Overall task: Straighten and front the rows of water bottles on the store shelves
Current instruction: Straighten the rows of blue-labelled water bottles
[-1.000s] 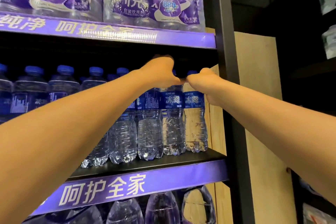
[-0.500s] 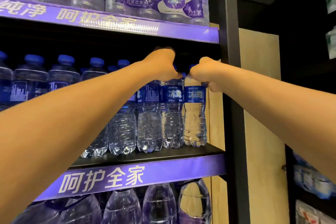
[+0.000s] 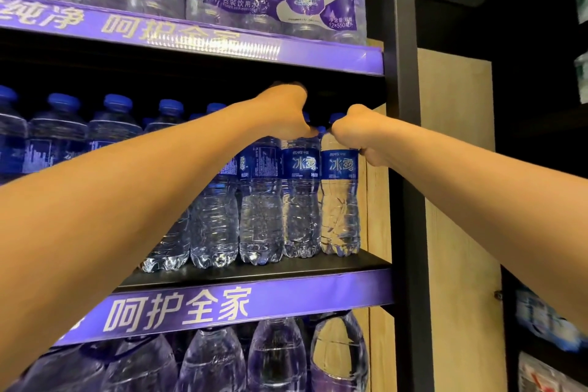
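Both hands work the right end of the middle black shelf (image 3: 286, 267). The left hand (image 3: 286, 114) curls its grip over the top of a clear, blue-labelled water bottle (image 3: 300, 194); the right hand (image 3: 356, 134) clasps the neighbouring end bottle (image 3: 339, 197) just below it. The fronting step looks under way; next, probably draw both forward to the shelf edge, labels outward.

The left hand (image 3: 286, 114) and right hand (image 3: 353, 134) cover the bottle necks at the right end of the middle shelf (image 3: 254, 270), fingers out of sight. The large bottles (image 3: 273, 356) below are cut off by the bottom edge.
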A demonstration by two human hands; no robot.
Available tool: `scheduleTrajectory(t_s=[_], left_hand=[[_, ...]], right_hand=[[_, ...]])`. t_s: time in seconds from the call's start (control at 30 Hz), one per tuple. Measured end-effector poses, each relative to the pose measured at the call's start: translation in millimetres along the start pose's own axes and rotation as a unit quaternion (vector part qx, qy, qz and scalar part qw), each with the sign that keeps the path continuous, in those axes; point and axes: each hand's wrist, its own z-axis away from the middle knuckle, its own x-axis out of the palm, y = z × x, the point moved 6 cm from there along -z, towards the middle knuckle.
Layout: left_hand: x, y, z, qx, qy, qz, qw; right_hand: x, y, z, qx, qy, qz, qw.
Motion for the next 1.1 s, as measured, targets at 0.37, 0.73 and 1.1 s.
scheduleTrajectory(t_s=[0.37,0.73,1.1], left_hand=[[-3.3,0.9,11.0,0.056,0.035,-0.026,0.997],[-53.3,-77.3,70.6,0.013,0.095,-0.074,0.993],[-57.8,-92.4,80.0,-0.01,0.003,-0.056,0.998]], right_hand=[[-0.2,-9.2,6.6,-0.015,0.022,0.012,1.0],[22.7,-61.3,41.4,-0.235,0.094,0.24,0.937],[71.3,-93.8,20.2,-0.222,0.031,0.222,0.949]])
